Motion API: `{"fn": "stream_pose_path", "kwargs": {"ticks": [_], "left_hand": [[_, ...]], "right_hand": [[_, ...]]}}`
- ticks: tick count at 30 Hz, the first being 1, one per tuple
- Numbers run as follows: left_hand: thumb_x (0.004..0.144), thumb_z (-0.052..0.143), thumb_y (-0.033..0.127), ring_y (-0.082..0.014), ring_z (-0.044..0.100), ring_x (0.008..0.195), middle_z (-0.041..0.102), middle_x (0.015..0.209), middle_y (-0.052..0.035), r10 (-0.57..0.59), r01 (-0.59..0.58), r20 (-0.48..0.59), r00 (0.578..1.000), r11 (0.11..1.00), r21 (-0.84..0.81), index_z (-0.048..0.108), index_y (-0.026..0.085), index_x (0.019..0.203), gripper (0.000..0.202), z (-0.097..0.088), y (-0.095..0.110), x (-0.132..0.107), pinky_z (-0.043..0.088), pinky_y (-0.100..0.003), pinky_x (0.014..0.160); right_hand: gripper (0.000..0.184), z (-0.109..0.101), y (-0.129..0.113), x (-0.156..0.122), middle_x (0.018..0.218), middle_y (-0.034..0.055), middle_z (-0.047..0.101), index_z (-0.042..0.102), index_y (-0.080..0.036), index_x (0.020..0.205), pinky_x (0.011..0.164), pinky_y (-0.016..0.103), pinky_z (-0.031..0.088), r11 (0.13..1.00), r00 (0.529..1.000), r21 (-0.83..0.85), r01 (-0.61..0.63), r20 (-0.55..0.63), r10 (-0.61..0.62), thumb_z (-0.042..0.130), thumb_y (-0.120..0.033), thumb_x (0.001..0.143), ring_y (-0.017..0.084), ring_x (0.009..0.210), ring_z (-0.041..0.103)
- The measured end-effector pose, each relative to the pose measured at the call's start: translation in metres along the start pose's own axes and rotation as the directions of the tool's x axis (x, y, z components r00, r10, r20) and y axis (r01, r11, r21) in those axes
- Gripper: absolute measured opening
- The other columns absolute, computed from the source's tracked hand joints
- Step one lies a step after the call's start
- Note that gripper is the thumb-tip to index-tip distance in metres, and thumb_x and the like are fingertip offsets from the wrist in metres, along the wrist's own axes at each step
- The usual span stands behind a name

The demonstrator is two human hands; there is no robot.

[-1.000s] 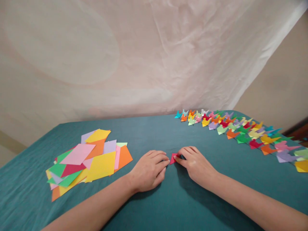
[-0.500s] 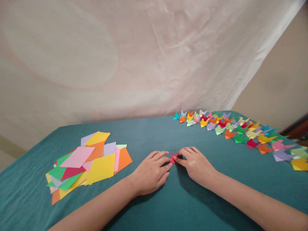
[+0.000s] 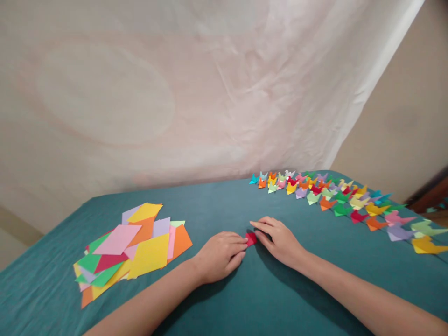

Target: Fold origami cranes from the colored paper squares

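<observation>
The red paper (image 3: 251, 239) lies on the green cloth (image 3: 217, 205) between both hands and shows smaller than a second ago, seemingly folded tighter. The left hand (image 3: 220, 254) has closed in, fingers curled, tips on its left edge; whether they pinch it cannot be told. The right hand (image 3: 280, 240) stays flat, fingers stretched, pressing its right side. The loose sheets (image 3: 133, 242) and folded birds (image 3: 332, 193) lie apart.

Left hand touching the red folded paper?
Touching. Head view: fingertips of the left hand meet the red folded paper; no teal cloth shows between.
</observation>
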State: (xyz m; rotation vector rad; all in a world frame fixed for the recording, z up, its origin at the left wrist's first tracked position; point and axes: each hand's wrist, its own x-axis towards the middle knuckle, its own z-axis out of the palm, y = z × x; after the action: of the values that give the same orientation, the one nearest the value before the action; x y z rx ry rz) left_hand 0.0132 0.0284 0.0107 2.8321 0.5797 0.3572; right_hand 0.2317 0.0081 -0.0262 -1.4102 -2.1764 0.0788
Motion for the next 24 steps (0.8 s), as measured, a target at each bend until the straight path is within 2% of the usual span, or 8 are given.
{"fn": "stream_pose_path", "kwargs": {"ticks": [2,5,7,9,14,19,21,24], "left_hand": [[0.089,0.040,0.017,-0.0147,0.058,0.099,0.066,0.107,-0.0028,-0.028,0.026,-0.025,0.999,0.996,-0.087,0.062,0.020,0.107,0.028,0.001,-0.004,0.006,0.042,-0.029,0.091],[0.085,0.048,0.018,-0.0143,0.060,0.087,0.068,0.093,-0.0026,-0.177,0.157,-0.088,0.980,0.968,-0.194,0.066,0.019,0.094,0.021,0.007,-0.011,0.015,0.045,-0.026,0.083],[0.079,0.056,0.019,-0.0154,0.059,0.086,0.065,0.093,-0.0043,-0.273,0.237,-0.138,0.952,0.944,-0.230,0.064,0.017,0.097,0.020,0.012,-0.014,0.021,0.046,-0.026,0.079],[0.074,0.061,0.019,-0.0165,0.058,0.088,0.062,0.097,-0.0063,-0.306,0.262,-0.161,0.938,0.934,-0.244,0.062,0.015,0.102,0.029,0.014,-0.017,0.026,0.046,-0.028,0.080],[0.076,0.058,0.024,-0.0166,0.057,0.084,0.063,0.085,-0.0044,-0.312,0.276,-0.058,0.948,0.901,-0.334,0.067,0.015,0.083,0.014,0.014,-0.017,0.031,0.045,-0.027,0.077],[0.079,0.054,0.031,-0.0140,0.056,0.065,0.064,0.072,-0.0033,-0.510,0.393,-0.012,0.860,0.676,-0.623,0.065,0.011,0.081,0.022,0.015,-0.011,0.033,0.042,-0.023,0.060],[0.080,0.054,0.034,-0.0135,0.055,0.064,0.063,0.072,-0.0037,-0.554,0.371,-0.044,0.831,0.613,-0.697,0.062,0.010,0.080,0.025,0.019,-0.007,0.035,0.042,-0.023,0.060],[0.078,0.056,0.036,-0.0127,0.054,0.063,0.061,0.071,-0.0033,-0.614,0.304,-0.084,0.785,0.500,-0.811,0.060,0.010,0.079,0.027,0.026,-0.004,0.039,0.041,-0.023,0.060]], "right_hand": [[0.029,0.000,-0.002,0.001,0.102,0.0066,0.060,0.058,-0.021,0.113,0.078,0.033,0.042,0.999,0.999,0.030,-0.036,0.004,0.036,0.050,-0.028,0.087,0.018,0.091,0.055],[0.024,0.000,-0.007,0.000,0.100,0.0063,0.059,0.060,-0.020,0.101,0.079,0.035,0.040,0.997,0.998,0.056,-0.053,0.035,0.051,0.057,-0.035,0.082,0.020,0.094,0.053],[0.020,0.000,-0.008,-0.001,0.099,0.0059,0.058,0.060,-0.019,0.093,0.079,0.035,0.040,0.995,0.997,0.082,-0.066,0.038,0.063,0.059,-0.034,0.080,0.020,0.094,0.052],[0.016,0.002,-0.007,-0.001,0.100,0.0056,0.058,0.058,-0.019,0.090,0.079,0.035,0.039,0.990,0.997,0.119,-0.075,0.035,0.071,0.061,-0.030,0.078,0.019,0.094,0.052],[0.006,0.003,-0.003,0.002,0.085,0.0023,0.061,0.056,-0.018,0.083,0.075,0.033,0.041,0.939,0.992,0.321,-0.125,0.057,0.113,0.058,-0.021,0.078,0.017,0.082,0.054],[0.014,-0.006,-0.006,0.010,0.074,-0.0008,0.059,0.054,-0.017,0.084,0.063,0.025,0.043,0.703,0.974,0.675,-0.226,0.133,0.185,0.053,-0.030,0.082,0.013,0.067,0.053],[0.019,-0.009,-0.009,0.012,0.073,-0.0013,0.058,0.055,-0.016,0.086,0.060,0.024,0.042,0.631,0.965,0.733,-0.253,0.146,0.217,0.054,-0.035,0.082,0.012,0.065,0.052],[0.024,-0.008,-0.012,0.012,0.071,-0.0014,0.057,0.058,-0.016,0.082,0.060,0.024,0.040,0.600,0.958,0.753,-0.268,0.143,0.248,0.054,-0.040,0.082,0.012,0.064,0.050]]}}
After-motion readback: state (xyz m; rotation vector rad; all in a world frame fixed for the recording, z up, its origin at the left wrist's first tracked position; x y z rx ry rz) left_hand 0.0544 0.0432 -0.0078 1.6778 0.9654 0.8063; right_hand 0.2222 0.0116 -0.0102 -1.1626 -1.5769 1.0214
